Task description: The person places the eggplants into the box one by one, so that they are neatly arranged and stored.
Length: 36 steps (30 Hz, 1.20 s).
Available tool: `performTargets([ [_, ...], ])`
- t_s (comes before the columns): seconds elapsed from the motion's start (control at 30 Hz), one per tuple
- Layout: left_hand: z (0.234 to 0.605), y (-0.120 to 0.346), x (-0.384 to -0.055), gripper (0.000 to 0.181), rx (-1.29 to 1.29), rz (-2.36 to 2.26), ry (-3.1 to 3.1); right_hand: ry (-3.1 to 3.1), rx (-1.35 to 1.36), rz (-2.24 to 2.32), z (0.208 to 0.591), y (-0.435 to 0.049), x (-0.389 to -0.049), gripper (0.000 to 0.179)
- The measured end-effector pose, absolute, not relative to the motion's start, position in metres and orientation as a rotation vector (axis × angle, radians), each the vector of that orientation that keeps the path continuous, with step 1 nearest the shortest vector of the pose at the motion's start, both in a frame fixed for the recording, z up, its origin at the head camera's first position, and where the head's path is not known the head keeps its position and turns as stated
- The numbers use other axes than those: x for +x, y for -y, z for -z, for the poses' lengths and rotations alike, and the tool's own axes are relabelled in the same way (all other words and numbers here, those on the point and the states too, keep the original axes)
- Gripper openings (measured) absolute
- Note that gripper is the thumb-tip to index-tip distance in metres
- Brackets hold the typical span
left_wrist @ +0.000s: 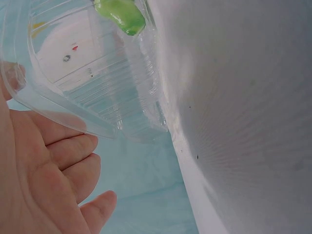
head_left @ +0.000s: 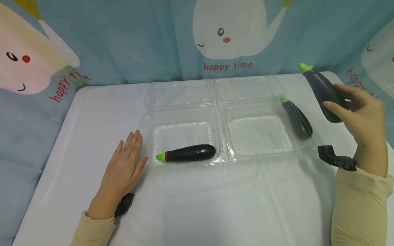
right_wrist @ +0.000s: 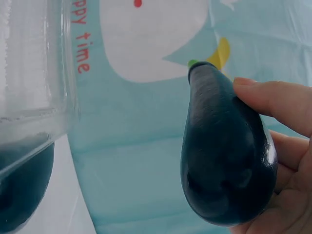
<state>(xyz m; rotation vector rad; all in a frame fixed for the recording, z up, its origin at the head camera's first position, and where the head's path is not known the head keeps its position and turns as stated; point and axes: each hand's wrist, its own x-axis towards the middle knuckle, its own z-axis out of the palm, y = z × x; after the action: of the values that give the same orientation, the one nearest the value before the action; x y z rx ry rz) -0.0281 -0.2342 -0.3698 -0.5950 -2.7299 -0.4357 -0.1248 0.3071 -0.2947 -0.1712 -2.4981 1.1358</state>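
Note:
My right hand (head_left: 363, 111) grips a dark purple eggplant (head_left: 326, 92) with a green stem end, raised over the right side of the table. In the right wrist view the thumb and fingers hold this eggplant (right_wrist: 226, 151) by its side. My left hand (head_left: 123, 165), fingers straight, is at the left edge of the left clear plastic clamshell box (head_left: 184, 131). The left wrist view has its fingertips right at the box's rim (left_wrist: 63, 117). Inside that box's near part lies another eggplant (head_left: 191, 153), stem pointing left.
A second clear clamshell box (head_left: 258, 136) stands open beside the first, both lids (head_left: 181, 94) laid back. A third eggplant (head_left: 297, 118) lies on the table at its right side, partly seen through the plastic. A printed blue curtain (head_left: 138, 41) hangs behind the white table (head_left: 215, 205).

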Motion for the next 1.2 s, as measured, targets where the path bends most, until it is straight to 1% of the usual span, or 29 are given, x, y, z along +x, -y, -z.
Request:
performTargets([
  [0.67,0.366,0.234,-0.025,0.070,-0.575,0.442,2.732,2.516,-0.022,-1.089,0.291,-0.288,-0.125,0.051],
  [0.97,0.367,0.230,-0.028,0.071,-0.575,0.446,2.755,2.448,0.201,-1.238,0.287,-0.273,-0.127,0.051],
  [1.2,0.366,0.232,-0.027,0.070,-0.571,0.447,2.749,2.458,0.377,-1.238,0.282,-0.259,-0.129,0.052],
])
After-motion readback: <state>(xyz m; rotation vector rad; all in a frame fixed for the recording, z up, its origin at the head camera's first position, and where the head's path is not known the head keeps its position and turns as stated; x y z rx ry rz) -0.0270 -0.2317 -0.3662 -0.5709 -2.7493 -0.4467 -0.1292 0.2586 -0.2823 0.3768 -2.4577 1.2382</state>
